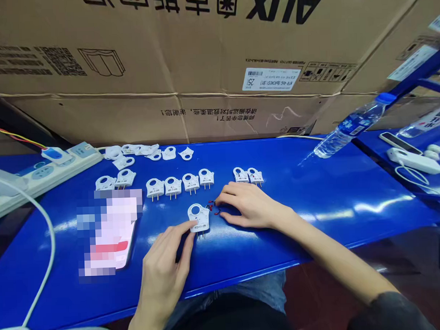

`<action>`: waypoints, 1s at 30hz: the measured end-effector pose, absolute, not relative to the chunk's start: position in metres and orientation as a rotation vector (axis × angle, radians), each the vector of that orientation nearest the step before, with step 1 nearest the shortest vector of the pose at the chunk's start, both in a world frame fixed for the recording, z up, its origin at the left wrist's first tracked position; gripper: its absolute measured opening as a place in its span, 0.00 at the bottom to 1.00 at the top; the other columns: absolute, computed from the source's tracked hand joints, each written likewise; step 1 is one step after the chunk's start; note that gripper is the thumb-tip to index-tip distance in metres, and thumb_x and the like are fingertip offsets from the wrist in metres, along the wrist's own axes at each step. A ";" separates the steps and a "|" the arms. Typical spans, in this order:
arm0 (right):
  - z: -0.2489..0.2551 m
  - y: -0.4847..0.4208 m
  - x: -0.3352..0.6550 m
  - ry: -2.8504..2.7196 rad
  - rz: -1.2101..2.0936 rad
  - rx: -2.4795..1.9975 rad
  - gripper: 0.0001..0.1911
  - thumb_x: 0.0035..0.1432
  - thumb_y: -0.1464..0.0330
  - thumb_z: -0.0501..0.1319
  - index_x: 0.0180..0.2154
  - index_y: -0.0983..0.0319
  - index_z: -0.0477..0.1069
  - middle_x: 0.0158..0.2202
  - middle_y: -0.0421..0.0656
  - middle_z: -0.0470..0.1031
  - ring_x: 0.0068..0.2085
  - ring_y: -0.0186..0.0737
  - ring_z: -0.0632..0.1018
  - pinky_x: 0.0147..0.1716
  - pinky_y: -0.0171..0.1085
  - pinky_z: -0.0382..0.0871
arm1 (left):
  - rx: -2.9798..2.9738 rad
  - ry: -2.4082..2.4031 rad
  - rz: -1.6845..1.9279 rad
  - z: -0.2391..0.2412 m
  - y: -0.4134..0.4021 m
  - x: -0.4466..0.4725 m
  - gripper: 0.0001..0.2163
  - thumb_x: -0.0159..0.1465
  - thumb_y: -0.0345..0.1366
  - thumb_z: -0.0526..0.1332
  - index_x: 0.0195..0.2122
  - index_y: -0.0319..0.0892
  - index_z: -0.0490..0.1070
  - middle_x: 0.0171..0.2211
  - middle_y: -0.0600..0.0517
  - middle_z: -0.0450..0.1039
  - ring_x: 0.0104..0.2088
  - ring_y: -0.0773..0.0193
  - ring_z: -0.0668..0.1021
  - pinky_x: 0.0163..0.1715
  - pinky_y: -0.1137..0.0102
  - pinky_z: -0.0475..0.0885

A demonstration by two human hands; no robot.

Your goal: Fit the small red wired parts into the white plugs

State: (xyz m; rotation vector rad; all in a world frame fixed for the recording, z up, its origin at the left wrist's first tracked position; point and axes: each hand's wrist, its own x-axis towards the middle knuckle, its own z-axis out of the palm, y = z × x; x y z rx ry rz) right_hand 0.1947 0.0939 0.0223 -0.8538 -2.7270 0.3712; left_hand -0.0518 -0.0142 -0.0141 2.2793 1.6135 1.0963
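Note:
My left hand (165,263) pinches a white plug housing (202,222) with a round hole and two metal pins, holding it by its lower left edge just above the blue table. Right beside it lie several tiny red parts with dark leads (211,207). Over these reaches my right hand (246,205), thumb and forefinger apart, their tips close to the red parts; whether they touch is unclear. Behind my hands stands a row of similar white plug housings (173,186), pins toward me. A pair of plug housings (255,176) sits to the right, just beyond my right hand.
White cover pieces (169,153) lie at the back. On the left are a partly blurred phone (114,231), a power strip (47,173) and a white cable (46,267). A water bottle (352,124) stands at the right. A large cardboard box (210,78) walls the back.

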 end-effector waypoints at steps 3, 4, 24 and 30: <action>0.018 0.093 0.193 -2.761 0.386 -0.874 0.10 0.70 0.66 0.61 0.48 0.64 0.75 0.44 0.48 0.78 0.42 0.44 0.77 0.42 0.41 0.70 | 2.282 1.611 1.092 -0.014 -0.014 -0.051 0.11 0.73 0.33 0.60 0.56 0.46 0.72 0.46 0.52 0.81 0.44 0.63 0.82 0.47 0.68 0.74; 0.017 0.093 0.192 -2.765 0.401 -0.879 0.09 0.70 0.66 0.61 0.47 0.63 0.75 0.44 0.48 0.78 0.42 0.44 0.77 0.42 0.41 0.70 | 2.285 1.609 1.095 -0.014 -0.013 -0.051 0.11 0.73 0.33 0.60 0.56 0.45 0.72 0.46 0.52 0.81 0.44 0.63 0.82 0.48 0.68 0.73; 0.015 0.087 0.187 -2.685 0.389 -0.807 0.05 0.68 0.70 0.60 0.41 0.62 0.74 0.43 0.45 0.78 0.40 0.41 0.74 0.38 0.38 0.67 | 2.289 1.530 1.117 -0.009 -0.013 -0.051 0.13 0.72 0.30 0.61 0.56 0.46 0.74 0.44 0.53 0.82 0.42 0.64 0.82 0.49 0.67 0.73; 0.020 0.083 0.185 -2.541 0.509 -0.831 0.03 0.59 0.73 0.61 0.35 0.60 0.71 0.37 0.41 0.78 0.37 0.38 0.74 0.33 0.35 0.62 | 2.306 1.486 1.119 -0.010 -0.013 -0.051 0.15 0.72 0.29 0.61 0.58 0.48 0.74 0.45 0.53 0.83 0.44 0.64 0.82 0.49 0.66 0.74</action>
